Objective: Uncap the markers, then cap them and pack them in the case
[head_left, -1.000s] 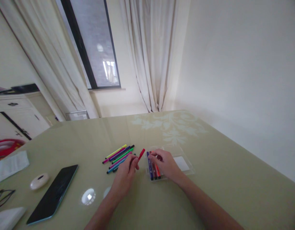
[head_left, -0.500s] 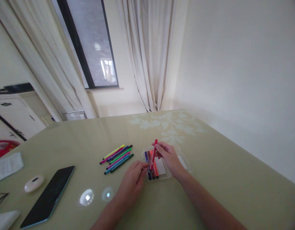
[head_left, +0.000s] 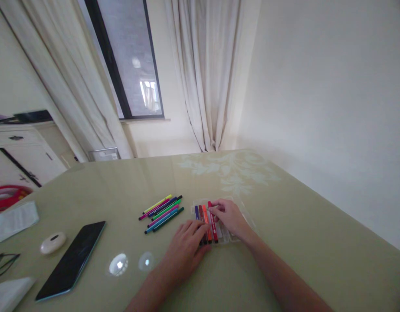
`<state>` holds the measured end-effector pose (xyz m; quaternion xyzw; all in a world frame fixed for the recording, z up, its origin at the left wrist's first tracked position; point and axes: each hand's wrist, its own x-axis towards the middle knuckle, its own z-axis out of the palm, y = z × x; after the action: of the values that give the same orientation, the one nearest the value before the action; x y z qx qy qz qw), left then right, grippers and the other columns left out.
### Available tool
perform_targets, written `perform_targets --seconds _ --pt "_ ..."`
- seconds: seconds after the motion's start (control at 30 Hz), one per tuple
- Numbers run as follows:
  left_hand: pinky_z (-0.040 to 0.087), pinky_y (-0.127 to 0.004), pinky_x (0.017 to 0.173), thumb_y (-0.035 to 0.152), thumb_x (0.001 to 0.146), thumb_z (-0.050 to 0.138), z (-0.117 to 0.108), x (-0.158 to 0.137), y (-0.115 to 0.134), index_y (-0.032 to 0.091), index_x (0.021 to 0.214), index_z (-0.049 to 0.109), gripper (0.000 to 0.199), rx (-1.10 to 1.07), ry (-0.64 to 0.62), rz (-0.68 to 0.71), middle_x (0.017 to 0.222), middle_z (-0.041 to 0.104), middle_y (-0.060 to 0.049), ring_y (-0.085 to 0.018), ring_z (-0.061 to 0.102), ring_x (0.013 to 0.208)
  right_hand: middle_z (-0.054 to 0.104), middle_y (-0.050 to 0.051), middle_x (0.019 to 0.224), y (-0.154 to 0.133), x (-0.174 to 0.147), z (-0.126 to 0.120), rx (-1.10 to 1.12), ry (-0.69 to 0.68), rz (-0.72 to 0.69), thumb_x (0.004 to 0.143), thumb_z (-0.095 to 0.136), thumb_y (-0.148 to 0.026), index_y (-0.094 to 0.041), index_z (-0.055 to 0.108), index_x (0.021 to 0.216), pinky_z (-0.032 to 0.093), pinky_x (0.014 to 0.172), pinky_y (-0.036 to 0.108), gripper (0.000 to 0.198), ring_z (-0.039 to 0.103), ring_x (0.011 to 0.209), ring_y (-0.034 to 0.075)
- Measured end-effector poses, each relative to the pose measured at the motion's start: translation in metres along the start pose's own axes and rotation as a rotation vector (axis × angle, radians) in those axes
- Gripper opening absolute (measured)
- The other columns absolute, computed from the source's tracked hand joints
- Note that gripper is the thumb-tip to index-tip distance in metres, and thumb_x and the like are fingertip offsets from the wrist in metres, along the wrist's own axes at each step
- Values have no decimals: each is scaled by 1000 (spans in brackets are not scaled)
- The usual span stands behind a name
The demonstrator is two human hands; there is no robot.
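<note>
A clear plastic marker case (head_left: 224, 239) lies opened on the table in front of me. Inside its left part a dark blue marker (head_left: 196, 211), a brown marker (head_left: 201, 211) and an orange marker (head_left: 209, 236) lie side by side. My right hand (head_left: 231, 216) pinches the upper end of a red marker (head_left: 214, 229), which rests in the case just right of the orange one. My left hand (head_left: 185, 242) reaches over the case's left edge, fingers stretched across the lower parts of the markers, thumb apart near the front edge. Its fingers partly cover the blue and brown markers.
Several loose markers (head_left: 162, 212) form a slanted group left of the case. Farther left are a black tablet or phone (head_left: 71, 260), a white oval object (head_left: 53, 243), glasses (head_left: 3, 264) and a white packet (head_left: 16, 221). A wall (head_left: 333, 108) borders the table's right side.
The red marker has come down from a raised tilt over the case to lie beside the orange one. My left hand has moved right, its fingers now over the markers.
</note>
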<state>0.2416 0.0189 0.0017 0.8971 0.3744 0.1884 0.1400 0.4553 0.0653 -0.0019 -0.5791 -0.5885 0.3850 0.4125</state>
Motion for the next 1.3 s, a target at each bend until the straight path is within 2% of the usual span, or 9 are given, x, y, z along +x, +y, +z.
perform_targets --seconds 0.17,0.33,0.53,0.8,1.03,1.13,1.2,1.3 --pt "46 -47 107 18 96 64 -1 0 3 36 144 53 52 47 -39 15 140 59 -4 -28 54 126 76 3 74 -4 -4 4 -73 57 -5 88 69 -27 -18 72 103 52 62 27 18 70 63 17" --pt "47 -49 107 21 98 62 -2 0 5 36 140 58 44 70 -47 17 139 59 -5 -29 53 126 76 2 76 -8 -6 6 -71 59 3 89 68 -21 -19 68 105 53 61 27 17 70 62 17" --pt "47 -51 107 21 99 61 -2 0 5 37 141 58 46 81 -65 10 141 58 -6 -30 52 128 76 2 78 -8 -7 7 -232 33 -89 82 68 -11 -19 73 83 50 69 27 9 69 72 17" --pt "45 -53 110 22 100 57 0 -1 5 37 147 53 49 82 -81 3 145 55 -7 -30 50 131 75 4 77 -17 -11 7 -503 56 -166 84 70 -15 -20 76 76 43 69 28 11 64 72 17" --pt "45 -54 109 28 101 58 3 -2 5 38 146 54 47 88 -46 20 143 57 -7 -31 51 130 73 3 73 -18 -12 6 -553 41 -134 85 70 -19 -20 76 71 39 67 28 15 60 69 17" --pt "47 -47 108 35 105 49 0 0 -2 34 143 57 38 12 -7 32 139 60 -7 -27 55 126 73 3 74 -17 -11 5 -559 44 -160 89 68 -23 -20 76 74 38 66 28 17 60 68 16" --pt "50 -41 104 34 108 41 -5 1 -12 29 136 61 35 -17 69 -34 131 64 -8 -24 60 119 73 3 75 -16 -11 4 -551 52 -169 91 67 -26 -19 77 77 38 66 28 19 61 70 17" --pt "50 -43 101 29 105 42 -15 1 -35 23 117 68 29 140 235 -276 117 67 -9 -26 62 113 73 4 77 -15 -10 3 -532 73 -167 94 64 -27 -18 76 79 38 67 28 21 62 72 17"
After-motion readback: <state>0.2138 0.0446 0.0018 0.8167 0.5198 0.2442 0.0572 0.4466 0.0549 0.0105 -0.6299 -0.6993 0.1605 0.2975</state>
